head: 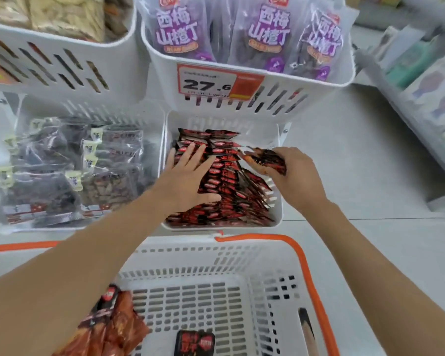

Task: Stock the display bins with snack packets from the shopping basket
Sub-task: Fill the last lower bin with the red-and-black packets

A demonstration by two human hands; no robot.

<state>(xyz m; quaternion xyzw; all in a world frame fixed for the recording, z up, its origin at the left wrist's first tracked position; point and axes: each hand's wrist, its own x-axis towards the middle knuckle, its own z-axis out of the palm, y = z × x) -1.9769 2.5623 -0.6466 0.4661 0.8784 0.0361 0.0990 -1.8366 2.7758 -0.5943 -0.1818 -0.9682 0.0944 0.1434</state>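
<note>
A white display bin [276,199] in the middle holds a heap of small red-and-black snack packets [231,194]. My left hand [188,176] lies flat on the heap with fingers spread and straight. My right hand [296,173] grips a few of the same red-and-black packets [266,160] over the bin's right side. Below, the white shopping basket [216,255] with orange handles holds an orange-brown packet bundle [113,325] at its left, partly behind my left forearm, and one dark packet [194,343] at its bottom edge.
A bin of clear bags with dark snacks [70,170] sits to the left. Above hang a bin of purple bags [244,34] with a 27.6 price tag [208,83] and a bin of pale snacks [54,16]. Another shelf unit [421,80] stands at the right.
</note>
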